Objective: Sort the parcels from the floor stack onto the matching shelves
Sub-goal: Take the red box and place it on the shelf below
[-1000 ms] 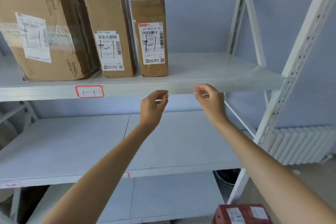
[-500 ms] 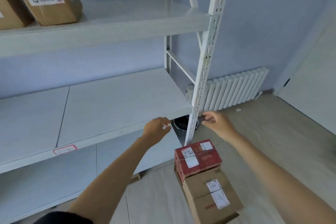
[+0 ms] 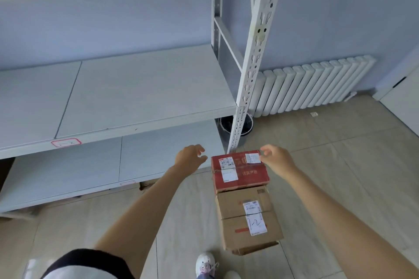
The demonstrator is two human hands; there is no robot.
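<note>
On the floor, a red parcel point(image 3: 244, 174) with white labels tops a stack, and a brown cardboard parcel point(image 3: 235, 229) marked "1-2" lies under it. My left hand point(image 3: 189, 157) hovers just left of the red parcel, fingers loosely spread, holding nothing. My right hand point(image 3: 276, 159) hovers at the red parcel's right top edge, fingers relaxed; whether it touches the box is unclear. The middle shelf point(image 3: 140, 88) carries a red-framed tag point(image 3: 66, 142) reading "1-2" on its front edge.
A white slotted upright point(image 3: 254, 63) of the rack stands just behind the stack. A dark bucket point(image 3: 235, 124) sits at its foot, and a white radiator point(image 3: 313, 86) lines the wall. The lower shelf point(image 3: 68, 176) is at left. My shoe point(image 3: 205, 264) is near the stack.
The view has swung down from the top shelf with its three brown parcels to the floor stack. Both hands have dropped from the shelf edge to either side of the red parcel.
</note>
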